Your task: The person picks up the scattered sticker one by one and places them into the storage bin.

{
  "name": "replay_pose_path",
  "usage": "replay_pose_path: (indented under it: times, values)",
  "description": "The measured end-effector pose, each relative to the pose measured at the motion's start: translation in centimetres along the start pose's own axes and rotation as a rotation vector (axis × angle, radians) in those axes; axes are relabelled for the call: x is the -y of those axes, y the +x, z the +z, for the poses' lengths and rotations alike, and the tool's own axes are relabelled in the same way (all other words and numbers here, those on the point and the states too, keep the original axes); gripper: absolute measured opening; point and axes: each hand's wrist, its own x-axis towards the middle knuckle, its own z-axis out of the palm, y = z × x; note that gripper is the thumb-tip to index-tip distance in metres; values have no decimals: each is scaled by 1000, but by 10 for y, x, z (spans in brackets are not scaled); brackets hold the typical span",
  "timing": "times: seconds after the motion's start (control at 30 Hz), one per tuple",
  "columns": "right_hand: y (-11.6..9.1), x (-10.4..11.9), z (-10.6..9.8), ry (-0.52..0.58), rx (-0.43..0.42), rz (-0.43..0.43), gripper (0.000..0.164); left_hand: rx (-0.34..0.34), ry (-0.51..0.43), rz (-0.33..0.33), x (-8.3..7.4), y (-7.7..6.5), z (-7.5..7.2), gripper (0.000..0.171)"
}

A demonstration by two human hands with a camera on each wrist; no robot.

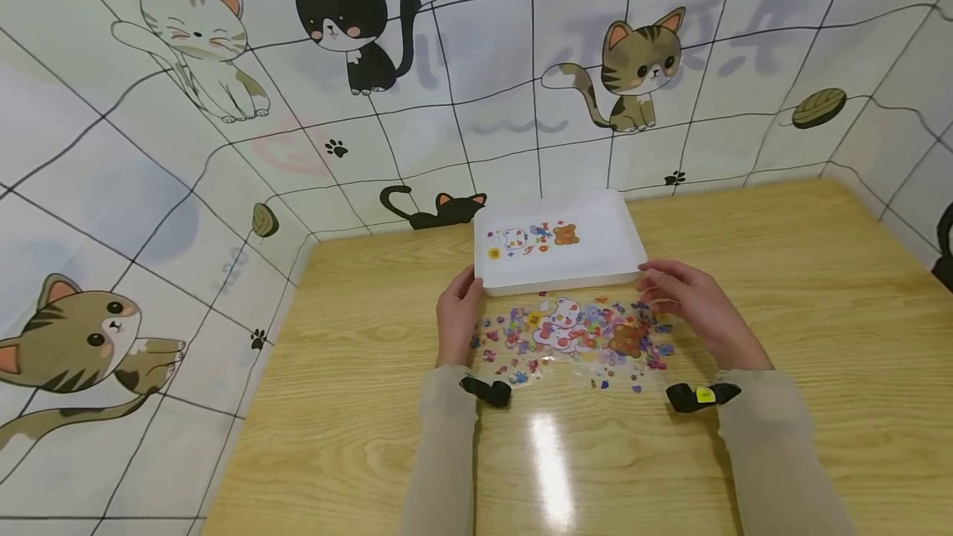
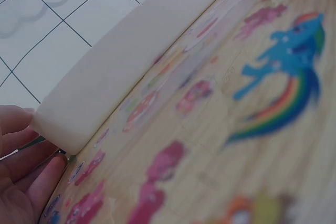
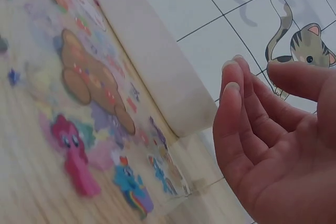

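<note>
A shallow white tray (image 1: 603,259) lies at the back of the table, with a white cartoon animal, a brown bear and small colourful pictures on its left part. At its front left corner my left hand (image 1: 457,313) holds the edge, fingertips against the wall in the left wrist view. My right hand (image 1: 694,304) is by the front right corner; in the right wrist view its fingers bend loosely, apart from the tray, with nothing between them. Between the hands, in front of the tray, lie clear sheets of colourful stickers (image 1: 566,337), including a brown bear sticker (image 3: 92,74) and pony stickers (image 3: 76,156).
The wood-grain table (image 1: 357,437) reaches the wall behind the tray. A white wall covering (image 1: 499,81) with cartoon cats and grid lines surrounds the table's back and sides. Black wrist straps (image 1: 487,391) sit on both sleeves, and a bright reflection shows on the tabletop.
</note>
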Motion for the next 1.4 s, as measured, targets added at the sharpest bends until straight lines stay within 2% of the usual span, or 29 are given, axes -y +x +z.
replay_pose_path:
  times: [0.17,0.33,0.43,0.53,0.67,0.9,1.07,1.23,1.4]
  values:
    - [2,-4,1,-33,-11,-3,52,-36,0,9,2,-1,-5,36]
    - [1,-8,-5,-51,-58,6,54,6,-9,14,0,-1,-3,38]
    - [4,-10,-5,-67,-76,31,56,-1,-14,18,2,0,-4,37]
    - [6,-11,-5,-117,-89,68,57,-22,-27,8,4,1,-6,36]
    - [4,-11,-8,-267,-88,106,59,-4,-17,-14,3,0,-6,38]
    - [2,-13,-14,-450,9,148,62,2,-10,-27,-1,-1,0,37]
    - [4,-13,-12,-578,74,106,61,3,-12,-42,-2,-2,0,36]
    - [6,-14,-8,-677,144,12,55,3,-21,-30,-3,-2,1,36]
    - [5,-15,-3,-738,173,-13,62,4,-20,-39,-2,-1,1,35]
